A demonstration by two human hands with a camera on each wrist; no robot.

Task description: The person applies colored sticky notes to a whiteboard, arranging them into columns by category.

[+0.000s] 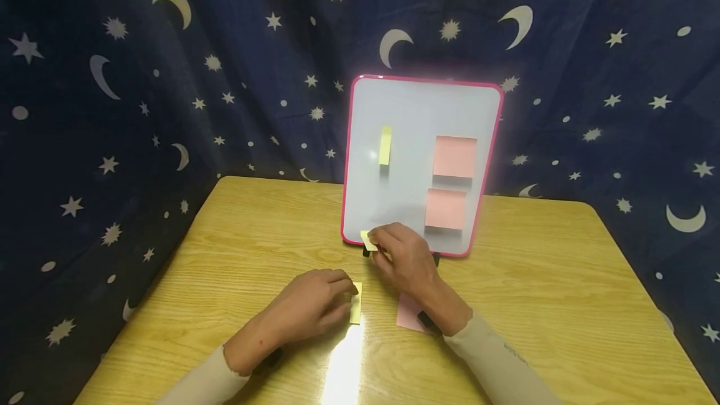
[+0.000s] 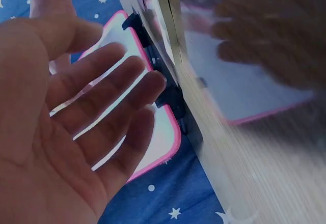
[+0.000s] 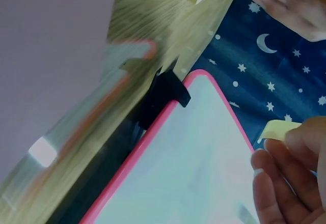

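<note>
My right hand (image 1: 406, 262) pinches a small yellow sticky note (image 1: 368, 241) between thumb and fingers, in front of the lower left corner of the whiteboard (image 1: 410, 111). In the right wrist view that yellow note (image 3: 277, 129) sticks out past the fingertips. My left hand (image 1: 312, 306) is beside a narrow yellow sticky note pad (image 1: 357, 308) on the table. Its fingers look loosely extended in the left wrist view, with nothing held. On the pink-framed board are a yellow note (image 1: 385, 145) at left, an upper pink note (image 1: 455, 156) and a lower pink note (image 1: 445, 209) at right.
A pink sticky note pad (image 1: 409, 314) lies on the wooden table (image 1: 270, 224), partly under my right forearm. Black stand clips (image 3: 165, 94) hold the board's lower edge. Behind the table hangs a dark blue curtain (image 1: 225, 55) with moons and stars.
</note>
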